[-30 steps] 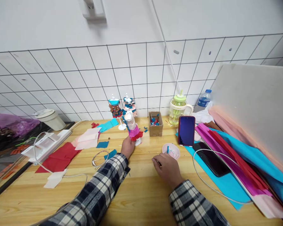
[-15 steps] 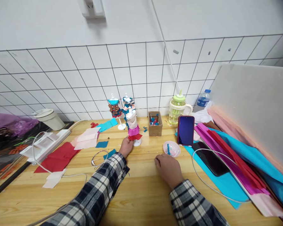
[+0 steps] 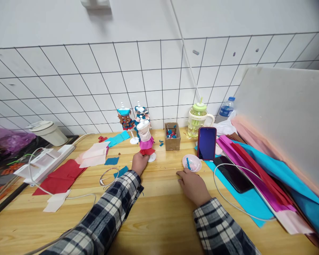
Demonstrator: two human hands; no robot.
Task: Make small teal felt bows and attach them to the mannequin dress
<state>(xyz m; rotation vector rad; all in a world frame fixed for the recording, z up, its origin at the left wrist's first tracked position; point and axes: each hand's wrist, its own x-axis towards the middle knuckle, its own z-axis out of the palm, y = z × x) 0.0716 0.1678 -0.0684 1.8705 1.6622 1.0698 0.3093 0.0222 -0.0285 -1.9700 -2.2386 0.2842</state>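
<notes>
A small white dress form wears a pale pink top and a magenta and red frilled skirt. My left hand is closed at its lower end, by the round white base, with the fingertips partly hidden under the skirt. My right hand rests just in front of a small pink bowl, its fingers apart and nothing visible in them. Inside the bowl are tiny clear bits and a teal strip. Behind the held form stand two more dressed forms, one in turquoise and brown, another in teal ruffles.
A small cardboard box holds coloured scraps. Farther right are a green-lidded jug, an upright phone, a flat black phone and layered coloured sheets. Red paper, a cable loop and a power strip lie left.
The held dress form has gone from leaning to upright. My right hand's fingers have spread and reached toward the bowl. The whole view has shifted slightly.
</notes>
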